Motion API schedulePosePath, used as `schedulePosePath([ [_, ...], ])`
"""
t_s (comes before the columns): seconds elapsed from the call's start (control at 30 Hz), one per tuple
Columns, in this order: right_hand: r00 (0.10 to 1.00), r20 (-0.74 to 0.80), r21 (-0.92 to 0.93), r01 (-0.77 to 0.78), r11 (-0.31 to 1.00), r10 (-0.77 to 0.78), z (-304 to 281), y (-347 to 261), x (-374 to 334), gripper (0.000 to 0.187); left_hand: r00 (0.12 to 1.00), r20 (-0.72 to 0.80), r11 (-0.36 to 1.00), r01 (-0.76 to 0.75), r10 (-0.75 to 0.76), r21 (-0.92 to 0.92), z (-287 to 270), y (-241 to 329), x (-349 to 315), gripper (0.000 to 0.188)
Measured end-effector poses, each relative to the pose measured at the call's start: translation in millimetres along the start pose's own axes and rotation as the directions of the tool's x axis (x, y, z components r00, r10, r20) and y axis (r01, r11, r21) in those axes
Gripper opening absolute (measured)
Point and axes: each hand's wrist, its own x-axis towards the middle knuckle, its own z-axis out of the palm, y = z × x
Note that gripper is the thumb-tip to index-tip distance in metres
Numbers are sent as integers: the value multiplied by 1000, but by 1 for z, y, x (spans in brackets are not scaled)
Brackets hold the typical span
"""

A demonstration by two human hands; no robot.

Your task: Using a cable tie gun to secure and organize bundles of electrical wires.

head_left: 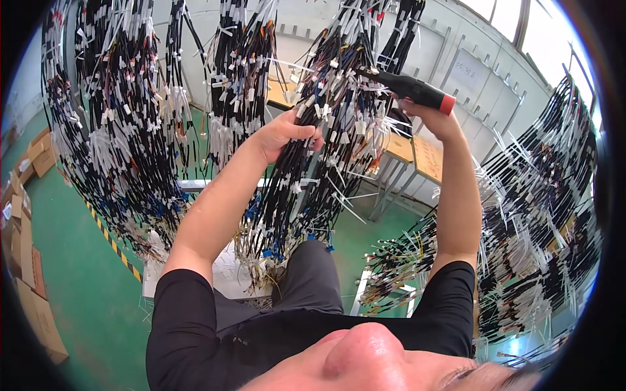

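Straight ahead hangs a thick bundle of wire harnesses (287,171), mostly black cables with white connectors and loose white tie ends. My left hand (287,133) is closed around several of its black cables at mid height. Up on the right, my right hand (424,112) grips a black cable-tie gun (414,86) with a red rear end. Its narrow nose points left into the upper part of the bundle and meets the wires there. What exactly sits in the nose is hidden among the cables, and the right fingers are partly covered by the tool.
More harness bundles (117,117) hang at the left, and another dense mass (541,189) fills the right side. Behind are wooden-topped tables (427,158). Cardboard boxes (32,280) line the far left. A yellow-black floor stripe (112,241) runs beside the hanging cables.
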Motion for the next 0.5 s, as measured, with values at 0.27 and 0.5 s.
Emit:
schedulePosePath([
  [0.27,971,231,-529,174,831,-56,-17,-65,5,32,1000,22,1000,9,-8,-21,-1,1,0,44],
  [0.5,871,490,142,-129,981,43,-43,-29,26,45,1000,6,999,12,-12,-30,-3,0,-1,45],
])
